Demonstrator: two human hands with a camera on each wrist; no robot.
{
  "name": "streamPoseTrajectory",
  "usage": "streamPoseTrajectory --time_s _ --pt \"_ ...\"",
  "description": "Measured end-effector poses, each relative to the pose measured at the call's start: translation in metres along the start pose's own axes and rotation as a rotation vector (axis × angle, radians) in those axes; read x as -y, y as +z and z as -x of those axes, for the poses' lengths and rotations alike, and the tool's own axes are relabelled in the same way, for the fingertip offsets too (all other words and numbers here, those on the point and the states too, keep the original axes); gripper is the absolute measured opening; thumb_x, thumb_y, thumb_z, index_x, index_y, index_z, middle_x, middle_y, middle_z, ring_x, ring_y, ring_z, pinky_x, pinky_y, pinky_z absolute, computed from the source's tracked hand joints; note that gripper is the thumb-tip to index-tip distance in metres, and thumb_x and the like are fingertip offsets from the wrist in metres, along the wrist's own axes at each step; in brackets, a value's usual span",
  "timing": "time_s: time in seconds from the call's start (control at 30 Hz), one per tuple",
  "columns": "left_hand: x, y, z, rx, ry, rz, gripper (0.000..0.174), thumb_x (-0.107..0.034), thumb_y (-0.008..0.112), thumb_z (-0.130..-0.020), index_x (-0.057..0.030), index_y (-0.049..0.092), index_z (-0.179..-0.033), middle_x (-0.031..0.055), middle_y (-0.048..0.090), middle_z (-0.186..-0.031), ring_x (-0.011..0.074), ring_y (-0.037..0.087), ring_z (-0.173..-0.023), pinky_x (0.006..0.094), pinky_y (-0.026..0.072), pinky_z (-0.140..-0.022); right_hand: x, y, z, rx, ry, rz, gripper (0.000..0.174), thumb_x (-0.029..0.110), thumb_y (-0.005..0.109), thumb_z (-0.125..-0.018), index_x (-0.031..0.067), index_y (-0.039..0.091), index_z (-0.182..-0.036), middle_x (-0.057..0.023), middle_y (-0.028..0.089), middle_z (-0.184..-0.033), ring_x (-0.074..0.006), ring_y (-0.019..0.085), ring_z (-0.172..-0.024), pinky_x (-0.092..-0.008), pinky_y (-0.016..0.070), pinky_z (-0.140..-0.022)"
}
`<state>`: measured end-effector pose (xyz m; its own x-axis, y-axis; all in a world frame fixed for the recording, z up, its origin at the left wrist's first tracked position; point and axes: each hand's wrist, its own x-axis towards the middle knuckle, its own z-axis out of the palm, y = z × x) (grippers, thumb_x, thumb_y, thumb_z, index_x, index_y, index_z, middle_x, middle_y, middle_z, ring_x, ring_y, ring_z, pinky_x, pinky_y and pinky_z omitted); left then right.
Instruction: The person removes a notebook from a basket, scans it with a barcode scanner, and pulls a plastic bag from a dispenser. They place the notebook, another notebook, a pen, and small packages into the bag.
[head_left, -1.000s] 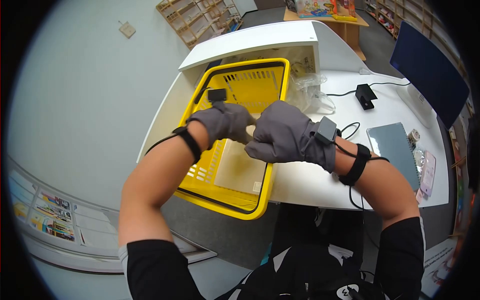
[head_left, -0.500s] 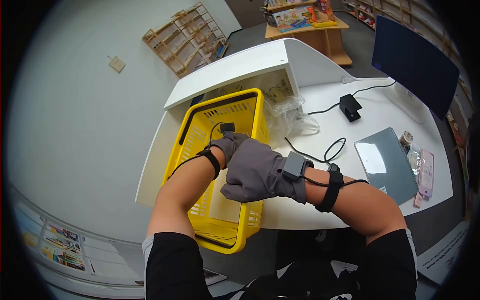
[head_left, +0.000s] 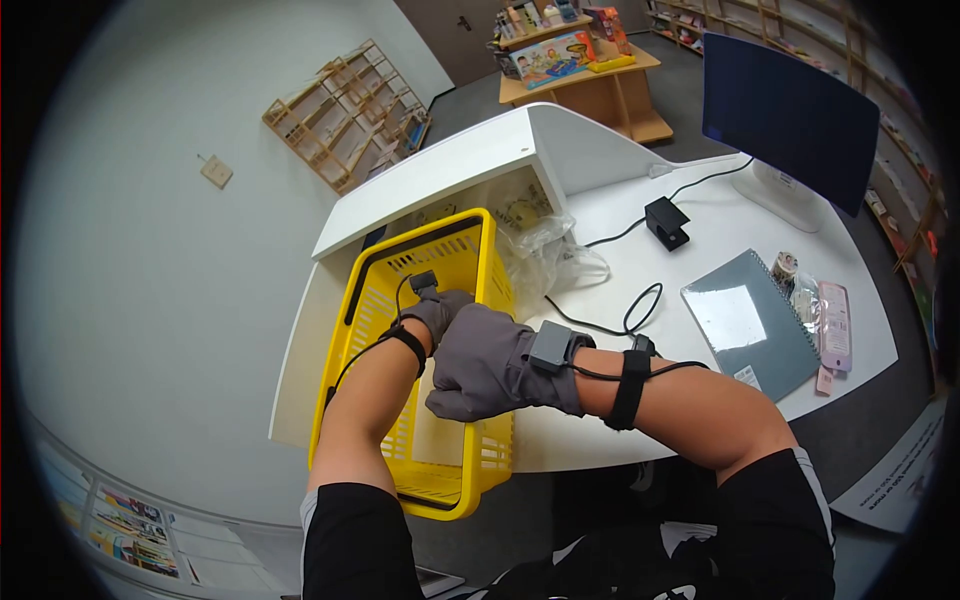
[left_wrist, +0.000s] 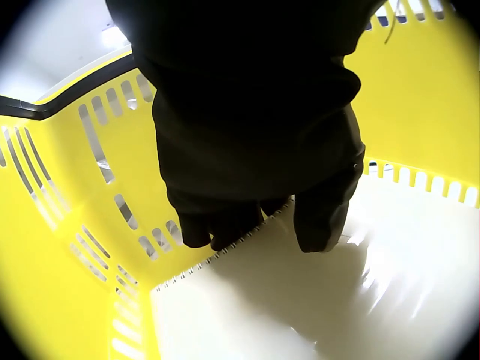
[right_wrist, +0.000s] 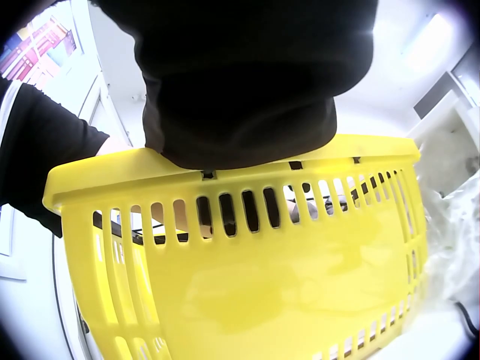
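Inside the yellow basket (head_left: 490, 440) is my gloved left hand (head_left: 437, 312). In the left wrist view, that hand (left_wrist: 259, 150) pinches the spiral-bound edge of a pale notebook (left_wrist: 202, 322), thumb over its cover and fingers along the wire; their undersides are hidden. My gloved right hand (head_left: 485, 365) grips the basket's right long rim, its back upward. The right wrist view has this hand (right_wrist: 247, 90) over the rim of the basket (right_wrist: 277, 277), with dark shapes behind several slots. The notebook's pale surface (head_left: 438, 440) shows low in the basket in the head view.
Clear plastic bags (head_left: 560, 262) lie right of the basket, below the white raised shelf (head_left: 430, 170). Farther right are a black stand (head_left: 667, 223), a cable, a grey spiral notebook (head_left: 750, 320), a pink packaged item (head_left: 835, 325) and a monitor (head_left: 790, 120).
The left hand has moved down into the basket, apart from the pale item between the hands earlier. The right hand has come onto the rim. The head view has shifted, showing more of the room.
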<state>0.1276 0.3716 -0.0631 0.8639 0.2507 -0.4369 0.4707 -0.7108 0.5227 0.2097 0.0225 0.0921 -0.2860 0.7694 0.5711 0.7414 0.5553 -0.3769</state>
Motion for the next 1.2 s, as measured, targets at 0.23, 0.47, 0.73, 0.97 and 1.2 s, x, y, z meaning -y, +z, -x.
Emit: streamPoseTrajectory --time_s 0.23,0.47,0.73,0.97,1.2 --pt "-0.003 -0.008 0.019 -0.032 0.072 0.013 0.047 -0.042 0.07 -0.107 -0.0049 0.083 -0.133 0.0219 0.081 -0.133 0.0382 0.077 -0.121 0.0442 0.0551 -0.102 0.002 -0.002 -0.001 0.049 0.028 0.032 0.041 0.049 0.072 -0.094 0.0149 0.085 -0.076 -0.0085 0.075 -0.069 -0.0357 0.075 -0.066 -0.0488 0.0603 -0.069" --pt "0.022 0.001 -0.023 -0.166 -0.157 -0.209 0.05 -0.043 0.072 -0.104 -0.0061 0.083 -0.135 0.0236 0.08 -0.139 0.038 0.076 -0.13 0.0447 0.0556 -0.103 0.0 0.0 0.0 0.004 0.02 0.044 0.04 0.049 0.072 -0.094 0.0157 0.085 -0.077 -0.0088 0.076 -0.069 -0.0363 0.074 -0.065 -0.0495 0.0602 -0.068" --pt "-0.067 -0.013 0.03 -0.098 -0.11 -0.198 0.051 -0.043 0.075 -0.1 -0.0082 0.083 -0.136 0.0227 0.081 -0.139 0.0383 0.077 -0.13 0.0456 0.0562 -0.103 0.005 -0.004 0.0 0.063 0.067 0.063 0.039 0.048 0.071 -0.094 0.0154 0.086 -0.077 -0.0097 0.075 -0.069 -0.0368 0.074 -0.064 -0.0489 0.0602 -0.068" --pt "-0.174 -0.044 0.08 0.009 -0.099 -0.552 0.05 -0.041 0.083 -0.09 -0.0113 0.086 -0.13 0.0197 0.085 -0.13 0.0388 0.08 -0.124 0.0467 0.0581 -0.101 0.002 -0.003 0.002 0.026 0.065 0.035 0.04 0.046 0.071 -0.092 0.0127 0.085 -0.077 -0.0128 0.075 -0.07 -0.0381 0.074 -0.066 -0.0488 0.0606 -0.068" --pt "-0.186 -0.08 0.112 -0.005 -0.166 -0.515 0.043 -0.025 0.089 -0.08 -0.0035 0.087 -0.117 0.0146 0.087 -0.105 0.0286 0.08 -0.096 0.0435 0.061 -0.092 0.005 -0.009 0.003 0.03 0.082 -0.023 0.044 0.044 0.071 -0.095 0.0078 0.079 -0.071 -0.0158 0.071 -0.068 -0.042 0.069 -0.064 -0.0497 0.0568 -0.067"
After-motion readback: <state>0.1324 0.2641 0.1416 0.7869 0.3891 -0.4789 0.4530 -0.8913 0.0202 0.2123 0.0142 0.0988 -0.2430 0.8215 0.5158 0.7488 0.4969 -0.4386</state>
